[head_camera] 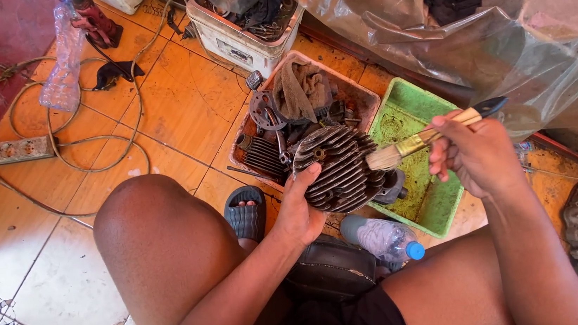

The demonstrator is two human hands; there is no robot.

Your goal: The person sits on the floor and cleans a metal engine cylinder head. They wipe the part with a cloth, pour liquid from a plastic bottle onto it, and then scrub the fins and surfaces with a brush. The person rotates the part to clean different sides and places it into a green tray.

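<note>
- Cylinder [340, 168], dark, finned metal, sits at the middle of the frame, held up above the floor between the person's knees.
- Left hand [299, 209] cups it from below and the left; its grip is closed on the fins, thumb lying across the near edge.
- Right hand [470, 153], right of centre, has its grip closed round a paintbrush [420, 141]; the bristles touch the cylinder's right side.
- Green tray [426, 202] lies on the floor just under the brush (its bottom is grimy).
- Reddish tray [356, 92] behind the cylinder holds engine parts and a grey rag [302, 89].
- Plastic bottle [384, 238] with a blue cap lies below the cylinder, near the right thigh.
- Power strip [15, 150] and looped cable lie on the orange tiles at the left of the frame.
- Sandalled foot [245, 212] rests beside the left wrist.
</note>
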